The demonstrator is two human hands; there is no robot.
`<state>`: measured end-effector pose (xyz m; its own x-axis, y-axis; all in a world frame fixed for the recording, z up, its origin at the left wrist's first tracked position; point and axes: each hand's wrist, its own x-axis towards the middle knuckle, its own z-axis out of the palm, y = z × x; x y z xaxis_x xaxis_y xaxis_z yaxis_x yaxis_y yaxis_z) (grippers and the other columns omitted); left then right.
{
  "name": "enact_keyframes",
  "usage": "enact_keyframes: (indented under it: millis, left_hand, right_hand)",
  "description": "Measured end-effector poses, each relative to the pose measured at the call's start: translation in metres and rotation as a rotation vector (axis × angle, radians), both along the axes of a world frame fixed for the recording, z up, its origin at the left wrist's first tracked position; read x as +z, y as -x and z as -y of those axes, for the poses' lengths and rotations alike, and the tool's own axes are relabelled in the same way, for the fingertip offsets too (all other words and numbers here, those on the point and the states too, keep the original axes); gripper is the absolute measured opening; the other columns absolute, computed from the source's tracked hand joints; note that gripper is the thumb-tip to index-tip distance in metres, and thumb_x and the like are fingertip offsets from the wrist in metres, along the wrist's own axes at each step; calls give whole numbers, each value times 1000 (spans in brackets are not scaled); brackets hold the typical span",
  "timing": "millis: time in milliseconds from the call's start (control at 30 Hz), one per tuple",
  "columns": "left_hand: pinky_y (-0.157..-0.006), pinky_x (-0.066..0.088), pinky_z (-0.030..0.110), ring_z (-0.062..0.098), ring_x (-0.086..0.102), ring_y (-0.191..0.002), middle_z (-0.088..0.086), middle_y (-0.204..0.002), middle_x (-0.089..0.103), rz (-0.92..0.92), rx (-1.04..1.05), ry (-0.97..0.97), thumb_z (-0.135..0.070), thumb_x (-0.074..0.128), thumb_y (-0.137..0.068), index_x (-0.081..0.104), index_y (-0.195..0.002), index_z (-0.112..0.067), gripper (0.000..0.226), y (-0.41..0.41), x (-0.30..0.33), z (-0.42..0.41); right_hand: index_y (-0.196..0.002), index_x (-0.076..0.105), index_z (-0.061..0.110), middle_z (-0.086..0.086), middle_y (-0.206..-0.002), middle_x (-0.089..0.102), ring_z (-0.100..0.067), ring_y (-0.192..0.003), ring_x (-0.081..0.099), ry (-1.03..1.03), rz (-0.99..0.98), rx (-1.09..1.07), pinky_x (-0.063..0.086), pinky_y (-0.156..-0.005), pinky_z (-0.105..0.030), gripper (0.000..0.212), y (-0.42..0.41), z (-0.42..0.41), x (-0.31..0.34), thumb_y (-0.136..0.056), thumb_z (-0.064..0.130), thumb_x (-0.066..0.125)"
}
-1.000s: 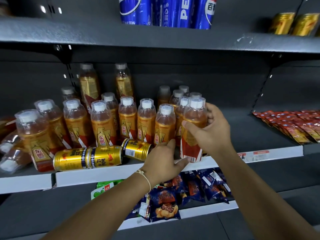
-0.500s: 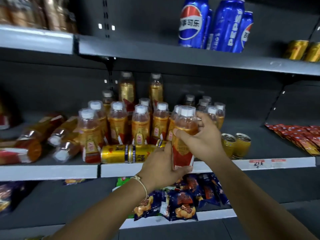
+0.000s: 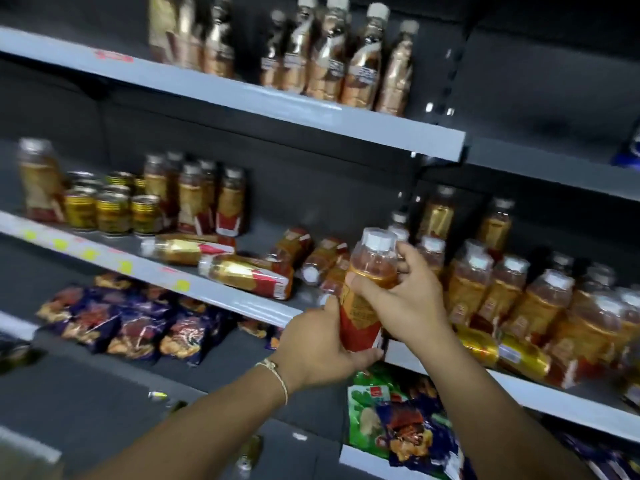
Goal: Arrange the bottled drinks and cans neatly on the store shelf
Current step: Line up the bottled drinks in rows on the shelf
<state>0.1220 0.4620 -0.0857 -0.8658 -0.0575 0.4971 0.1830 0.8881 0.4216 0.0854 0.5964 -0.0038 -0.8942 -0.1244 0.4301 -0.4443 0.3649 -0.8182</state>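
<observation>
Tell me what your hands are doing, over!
Both hands, left and right, grip one clear plastic orange-drink bottle with white cap, upright at the shelf edge. Toppled gold-labelled bottles lie left of it, over.

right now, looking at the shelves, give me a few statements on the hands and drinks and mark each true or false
1. Both hands hold one bottle. True: the left hand grips its base, the right hand its upper part.
2. The held bottle lies flat on the shelf. False: it is held upright, in front of the shelf edge.
3. Some bottles lie on their sides. True: the fallen bottles lie left of the hands.
4. The gold cans at left are tipped over. False: they stand upright.
5. Snack bags sit on the shelf below. True.
</observation>
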Motion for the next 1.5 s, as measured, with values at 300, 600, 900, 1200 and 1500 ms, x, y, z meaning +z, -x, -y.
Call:
enact_keyframes:
  millis: [300, 600, 900, 1200, 1500]
  left_hand:
    - [-63, 50, 29, 17, 65, -81, -7, -90, 65, 71, 211, -100, -79, 60, -61, 40, -107, -23, 75, -54, 12, 145]
    - [-57, 47, 28, 11, 55, -67, -10, -79, 57, 113, 367, -115, -77, 60, -62, 40, -96, -24, 66, -71, 11, 235]
    - [-55, 48, 30, 12, 58, -67, -10, -77, 57, 167, 485, -147, -73, 64, -58, 41, -92, -23, 64, -49, 13, 321]
    - [-52, 44, 29, 12, 54, -63, -11, -75, 54, 136, 545, -128, -73, 62, -55, 40, -93, -23, 66, 12, 31, 397]
    - [-51, 42, 24, 11, 57, -66, -12, -75, 57, 96, 524, -176, -77, 60, -54, 41, -94, -26, 68, 50, 36, 460]
  right_hand:
    - [-92, 51, 67, 19, -96, 69, 1, -88, 67, -37, -49, 195, 60, -82, -37, 54, -29, 159, 5, -53, 50, 84]
    - [-96, 55, 58, 34, -94, 66, 10, -84, 64, -79, -16, 360, 60, -78, -33, 50, -25, 260, 6, -53, 55, 82]
    - [-90, 58, 48, 38, -87, 65, 12, -78, 65, -128, 19, 505, 56, -66, -25, 43, 22, 358, 7, -56, 60, 83]
    - [-124, 55, 25, 9, -118, 65, -15, -107, 65, -285, 2, 524, 59, -87, -43, 71, 91, 438, 29, -69, 64, 76]
    - [-96, 57, 39, 10, -100, 69, -12, -90, 70, -224, 108, 538, 62, -79, -41, 45, 131, 503, 31, -65, 49, 87]
